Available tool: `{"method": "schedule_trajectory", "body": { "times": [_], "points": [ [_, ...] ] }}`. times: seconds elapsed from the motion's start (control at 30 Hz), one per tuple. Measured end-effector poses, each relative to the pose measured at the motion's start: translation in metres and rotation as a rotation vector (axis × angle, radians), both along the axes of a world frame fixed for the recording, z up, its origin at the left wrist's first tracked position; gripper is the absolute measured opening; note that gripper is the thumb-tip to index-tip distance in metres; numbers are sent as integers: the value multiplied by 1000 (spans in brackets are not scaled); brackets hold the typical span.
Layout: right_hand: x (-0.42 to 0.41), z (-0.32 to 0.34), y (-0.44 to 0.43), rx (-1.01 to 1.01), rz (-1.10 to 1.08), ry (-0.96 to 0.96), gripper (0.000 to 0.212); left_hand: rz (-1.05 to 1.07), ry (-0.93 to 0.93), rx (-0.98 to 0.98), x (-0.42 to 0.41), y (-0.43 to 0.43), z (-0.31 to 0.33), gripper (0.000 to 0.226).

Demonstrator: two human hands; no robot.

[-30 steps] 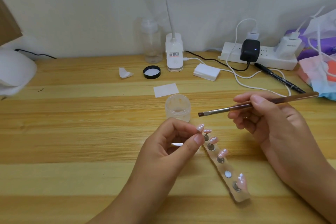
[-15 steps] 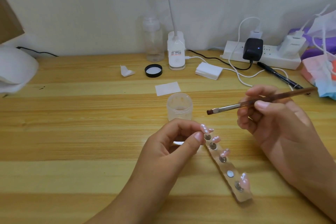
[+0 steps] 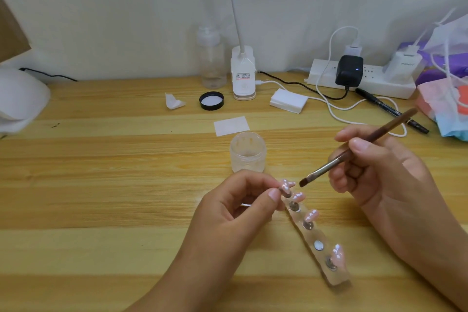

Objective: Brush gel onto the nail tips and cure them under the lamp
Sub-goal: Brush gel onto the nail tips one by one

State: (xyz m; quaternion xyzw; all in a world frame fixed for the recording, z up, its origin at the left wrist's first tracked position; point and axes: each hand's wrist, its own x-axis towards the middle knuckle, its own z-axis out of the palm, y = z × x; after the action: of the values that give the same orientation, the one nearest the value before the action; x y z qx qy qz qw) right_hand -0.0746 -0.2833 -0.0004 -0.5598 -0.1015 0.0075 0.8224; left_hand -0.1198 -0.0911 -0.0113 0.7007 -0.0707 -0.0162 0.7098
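At the far left edge of my pale wooden table [image 3: 101,159] sits the white domed curing lamp [image 3: 20,99], well apart from the rest; further right, near the wall, a round black lid [image 3: 211,100] lies flat; nearer me stands the small clear plastic gel jar [image 3: 247,151], uncapped; just below it my left hand [image 3: 235,210] pinches a glossy pink nail tip [image 3: 285,187] between curled thumb and forefinger, at the top end of the clear acrylic holder strip [image 3: 319,258]; the strip lies slanted on the wood, carrying more pink tips; whether the pinched tip sits on it I cannot tell; the brown-handled flat brush [image 3: 354,153] slants down, bristles just beside that tip; my right hand [image 3: 379,175] grips the handle, fingers curled round it.
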Motion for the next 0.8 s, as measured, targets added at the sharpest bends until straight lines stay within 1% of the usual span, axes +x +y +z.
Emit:
{"method": "schedule_trajectory", "body": {
  "times": [0.07,0.13,0.23,0.4,0.47,0.53,0.6,0.7,0.8],
  "points": [
    [-1,1,1,-23,-4,-3,9,0,6,2,1,0,0,20],
    [-1,0,0,-38,-2,-3,7,-3,9,3,1,-1,1,19],
    [-2,-1,-1,-75,14,-18,10,-4,13,7,0,-1,2,18],
    [-4,-1,0,-115,30,-81,28,2,22,-3,0,-2,4,18],
    [-3,-2,1,-115,4,-83,23,-2,20,-3,0,-2,4,18],
    [-3,-2,1,-106,-34,-66,12,-8,18,5,0,-2,5,18],
    [-2,-2,1,-94,-63,-47,9,-13,21,14,0,-3,5,19],
    [-2,-1,-2,-63,-52,-50,13,-7,30,19,-1,-3,5,20],
    [-2,-1,-2,-85,36,-75,25,-9,30,27,-2,-2,6,21]
  ]
}}
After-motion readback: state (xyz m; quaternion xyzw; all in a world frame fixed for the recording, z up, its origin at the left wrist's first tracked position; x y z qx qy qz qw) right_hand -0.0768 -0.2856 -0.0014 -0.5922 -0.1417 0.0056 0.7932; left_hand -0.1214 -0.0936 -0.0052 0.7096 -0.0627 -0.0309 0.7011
